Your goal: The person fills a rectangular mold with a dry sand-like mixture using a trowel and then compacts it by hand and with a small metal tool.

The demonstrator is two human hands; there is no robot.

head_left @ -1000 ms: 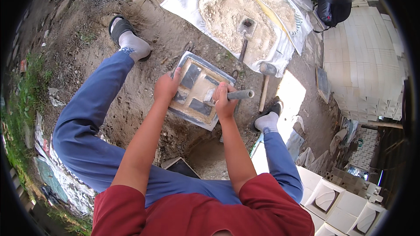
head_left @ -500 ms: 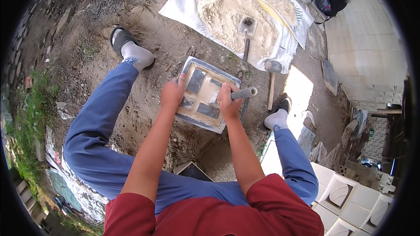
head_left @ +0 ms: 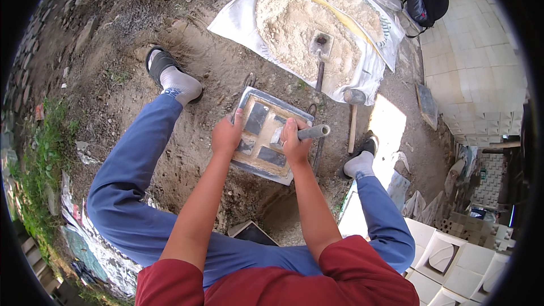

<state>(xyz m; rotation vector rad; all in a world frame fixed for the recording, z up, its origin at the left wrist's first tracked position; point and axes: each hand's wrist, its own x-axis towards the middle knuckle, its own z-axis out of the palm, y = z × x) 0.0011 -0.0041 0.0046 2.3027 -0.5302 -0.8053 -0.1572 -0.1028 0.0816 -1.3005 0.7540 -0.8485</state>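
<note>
Over the dirt, left hand [head_left: 226, 136] clasps the square mould [head_left: 266, 136] – right hand [head_left: 294, 141] fisted round a grey tool handle [head_left: 313, 132], head hidden.

The square mould [head_left: 263, 136] sits at centre between 2 feet. At 12 o'clock, a shovel [head_left: 321, 59] lies on the sand pile [head_left: 294, 28]. At 2 o'clock sit stacked tiles [head_left: 481, 79].

2 opened white sacks lie flat on the dirt ground at its far edge, each carrying a heap of pale powder. Nearer sack [head_left: 238, 20]: white, roughly rectangular, yellow stripe along its far side. Farther sack [head_left: 391, 22]: white with green print, overlapping the first. No signs or screens.
</note>
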